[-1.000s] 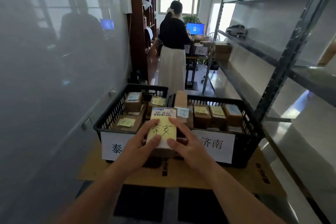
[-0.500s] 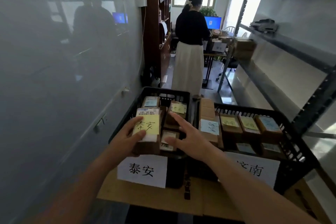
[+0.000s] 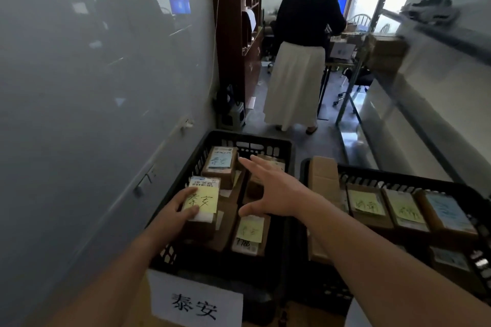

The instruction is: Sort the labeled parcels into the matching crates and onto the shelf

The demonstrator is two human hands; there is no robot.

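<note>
Compared with half a second earlier, the parcel [image 3: 202, 203] has been carried further in over the left crate [image 3: 288, 152] and is now held low among the boxes at centre left of the frame. It is gripped by the left hand [image 3: 174, 216], thumb curled across its yellow note. The right hand [image 3: 271, 188], formerly close beside the parcel, has been lifted off it and is now stretched over the middle of the crate with fingers spread and nothing held. The view has been tilted lower, so that the sign [image 3: 195, 302] at bottom centre is seen nearer.

The left crate is filled with brown boxes bearing blue and yellow notes. A right crate [image 3: 398, 175], at lower right, is packed with further noted boxes. Both crates are set on the floor beside a grey wall [image 3: 79, 87] at the left. A metal shelf [image 3: 438, 34] is seen along the right. A person [image 3: 300, 56] is seen standing at upper centre, turned away.
</note>
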